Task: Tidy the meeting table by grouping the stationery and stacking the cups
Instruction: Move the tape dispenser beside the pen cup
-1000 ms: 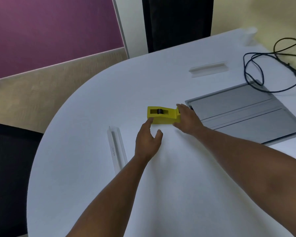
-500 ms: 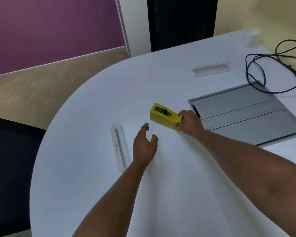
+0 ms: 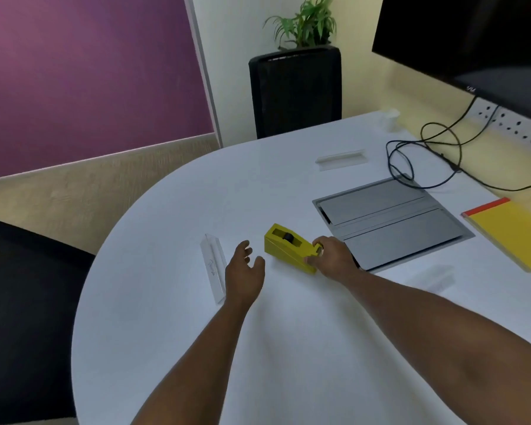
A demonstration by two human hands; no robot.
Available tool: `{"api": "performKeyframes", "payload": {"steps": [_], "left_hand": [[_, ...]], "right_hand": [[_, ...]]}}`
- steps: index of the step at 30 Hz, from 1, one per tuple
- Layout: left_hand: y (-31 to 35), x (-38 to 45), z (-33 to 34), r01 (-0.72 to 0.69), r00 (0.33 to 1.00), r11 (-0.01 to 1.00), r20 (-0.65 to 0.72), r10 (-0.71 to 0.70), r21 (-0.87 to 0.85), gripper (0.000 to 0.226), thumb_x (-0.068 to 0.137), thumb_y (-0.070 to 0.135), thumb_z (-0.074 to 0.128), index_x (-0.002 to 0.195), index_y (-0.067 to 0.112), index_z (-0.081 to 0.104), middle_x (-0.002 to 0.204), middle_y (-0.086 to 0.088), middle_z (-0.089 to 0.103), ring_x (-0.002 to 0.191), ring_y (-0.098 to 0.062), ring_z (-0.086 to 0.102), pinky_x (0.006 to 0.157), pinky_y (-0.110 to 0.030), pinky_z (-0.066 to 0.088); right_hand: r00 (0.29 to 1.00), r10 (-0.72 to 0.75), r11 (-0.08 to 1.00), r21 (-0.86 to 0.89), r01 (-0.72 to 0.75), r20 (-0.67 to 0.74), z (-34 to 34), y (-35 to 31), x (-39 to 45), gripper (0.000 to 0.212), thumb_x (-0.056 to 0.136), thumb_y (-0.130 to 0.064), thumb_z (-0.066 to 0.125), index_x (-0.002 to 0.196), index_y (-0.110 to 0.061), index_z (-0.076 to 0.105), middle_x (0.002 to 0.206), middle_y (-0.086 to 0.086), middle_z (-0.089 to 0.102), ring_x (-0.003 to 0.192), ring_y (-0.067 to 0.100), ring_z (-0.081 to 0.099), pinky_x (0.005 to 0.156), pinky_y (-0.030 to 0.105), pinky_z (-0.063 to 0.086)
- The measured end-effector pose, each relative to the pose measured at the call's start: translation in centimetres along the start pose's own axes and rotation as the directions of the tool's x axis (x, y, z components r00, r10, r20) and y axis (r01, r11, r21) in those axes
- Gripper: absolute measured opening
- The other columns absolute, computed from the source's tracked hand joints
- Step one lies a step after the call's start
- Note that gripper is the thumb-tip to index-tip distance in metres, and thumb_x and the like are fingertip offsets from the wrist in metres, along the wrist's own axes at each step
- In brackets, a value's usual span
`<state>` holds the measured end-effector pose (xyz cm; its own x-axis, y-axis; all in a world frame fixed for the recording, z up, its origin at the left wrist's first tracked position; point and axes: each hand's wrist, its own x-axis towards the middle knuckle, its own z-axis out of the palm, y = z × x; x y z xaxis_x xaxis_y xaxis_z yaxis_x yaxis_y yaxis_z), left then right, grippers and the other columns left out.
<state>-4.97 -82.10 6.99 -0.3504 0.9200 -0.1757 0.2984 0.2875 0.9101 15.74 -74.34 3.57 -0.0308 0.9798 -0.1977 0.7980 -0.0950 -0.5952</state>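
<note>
A yellow tape dispenser (image 3: pixel 284 245) sits on the white meeting table (image 3: pixel 172 210), angled with its cutter end toward me. My right hand (image 3: pixel 331 257) grips that near end. My left hand (image 3: pixel 244 269) hovers just left of the dispenser with fingers spread and holds nothing. A yellow notepad with a red top edge (image 3: pixel 509 230) lies at the far right. A pale cup (image 3: pixel 388 118) stands at the table's far edge. No other cups are in view.
A clear acrylic name holder (image 3: pixel 213 268) lies left of my left hand; two more (image 3: pixel 341 157) (image 3: pixel 431 277) lie farther off. A grey cable hatch (image 3: pixel 390 216) is set in the table. Black cables (image 3: pixel 423 154), a monitor (image 3: pixel 472 41), black chairs (image 3: pixel 295 90) surround it.
My right hand has turned the dispenser from lying square to angled and drawn it slightly toward me. My left hand has let go and pulled back. The view has tilted upward.
</note>
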Motion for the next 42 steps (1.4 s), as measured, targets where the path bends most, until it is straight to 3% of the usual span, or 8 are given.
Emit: {"api": "performKeyframes", "payload": {"steps": [7, 12, 17, 23, 30, 34, 38, 42], "left_hand": [[1.5, -5.9, -1.2, 0.028, 0.993, 1.0, 0.114, -0.026, -0.014, 0.05, 0.095, 0.026, 0.058, 0.143, 0.024, 0.044, 0.136, -0.002, 0.058, 0.116, -0.017, 0.058, 0.098, -0.039, 0.052], [3.3, -8.7, -1.0, 0.146, 0.926, 0.988, 0.346, -0.153, 0.046, 0.09, 0.092, 0.057, 0.056, 0.158, 0.021, 0.007, 0.161, -0.008, 0.027, 0.143, -0.028, 0.035, 0.109, -0.041, 0.036], [4.0, -11.1, -0.4, 0.188, 0.914, 0.982, 0.369, -0.17, -0.011, 0.104, 0.089, 0.064, 0.054, 0.158, 0.015, -0.006, 0.164, -0.009, 0.017, 0.148, -0.031, 0.026, 0.114, -0.043, 0.031], [3.8, -12.3, -0.8, 0.049, 0.935, 0.996, 0.355, -0.02, -0.074, 0.08, 0.092, 0.054, 0.058, 0.153, 0.019, 0.021, 0.148, -0.008, 0.046, 0.129, -0.027, 0.049, 0.092, -0.033, 0.041], [4.1, -13.8, 0.6, 0.012, 0.966, 0.993, 0.257, 0.017, -0.113, 0.071, 0.088, 0.052, 0.066, 0.143, 0.019, 0.037, 0.134, -0.007, 0.057, 0.117, -0.031, 0.059, 0.101, -0.046, 0.049], [4.4, -13.9, 2.2, 0.052, 0.965, 0.983, 0.26, -0.005, -0.174, 0.045, 0.087, 0.048, 0.069, 0.119, 0.023, 0.048, 0.122, -0.008, 0.064, 0.106, -0.031, 0.065, 0.097, -0.048, 0.053], [5.5, -14.5, 4.8, 0.133, 0.966, 0.959, 0.248, -0.069, -0.251, 0.066, 0.085, 0.042, 0.073, 0.136, 0.015, 0.041, 0.114, -0.004, 0.056, 0.102, -0.03, 0.065, 0.077, -0.036, 0.058], [6.6, -14.2, 7.6, 0.133, 0.963, 0.947, 0.264, -0.054, -0.291, 0.073, 0.084, 0.042, 0.073, 0.143, 0.014, 0.039, 0.128, -0.011, 0.059, 0.106, -0.031, 0.066, 0.078, -0.037, 0.06]], "right_hand": [[0.993, 0.047, 0.997, 0.066, -0.04, -0.108, -2.7, -1.6, -6.8, 0.051, 0.073, -0.038, 0.082, 0.116, -0.017, 0.065, 0.101, 0.003, 0.063, 0.089, 0.021, 0.059, 0.072, 0.03, 0.047], [0.972, 0.051, 0.985, 0.174, -0.01, -0.229, -3.8, -3.0, -11.9, 0.044, 0.074, -0.035, 0.082, 0.11, -0.014, 0.065, 0.101, 0.007, 0.065, 0.09, 0.024, 0.062, 0.074, 0.034, 0.053], [0.962, 0.003, 0.979, 0.198, 0.053, -0.274, -4.3, -4.1, -16.2, 0.041, 0.076, -0.035, 0.081, 0.109, -0.016, 0.066, 0.102, 0.003, 0.062, 0.09, 0.02, 0.059, 0.072, 0.03, 0.048], [0.958, -0.051, 0.973, 0.203, 0.112, -0.284, -4.2, -4.2, -19.4, 0.035, 0.076, -0.035, 0.08, 0.105, -0.02, 0.066, 0.098, -0.001, 0.062, 0.086, 0.013, 0.056, 0.063, 0.02, 0.039], [0.954, -0.065, 0.963, 0.231, 0.136, -0.291, -5.0, -3.0, -20.7, 0.042, 0.076, -0.035, 0.081, 0.111, -0.019, 0.065, 0.104, -0.002, 0.061, 0.096, 0.014, 0.057, 0.071, 0.019, 0.043], [0.96, -0.067, 0.977, 0.179, 0.119, -0.271, -6.1, -1.6, -20.7, 0.045, 0.074, -0.039, 0.081, 0.111, -0.021, 0.064, 0.107, -0.002, 0.062, 0.096, 0.015, 0.059, 0.079, 0.028, 0.051], [0.963, -0.11, 0.977, 0.151, 0.151, -0.247, -8.0, 0.7, -20.4, 0.041, 0.073, -0.045, 0.081, 0.104, -0.023, 0.065, 0.101, -0.004, 0.062, 0.09, 0.013, 0.058, 0.068, 0.022, 0.044], [0.965, -0.165, 0.956, 0.206, 0.207, -0.203, -11.0, 3.1, -20.4, 0.03, 0.083, -0.054, 0.069, 0.098, -0.027, 0.068, 0.09, -0.013, 0.064, 0.076, 0.007, 0.06, 0.065, 0.025, 0.049]]}}
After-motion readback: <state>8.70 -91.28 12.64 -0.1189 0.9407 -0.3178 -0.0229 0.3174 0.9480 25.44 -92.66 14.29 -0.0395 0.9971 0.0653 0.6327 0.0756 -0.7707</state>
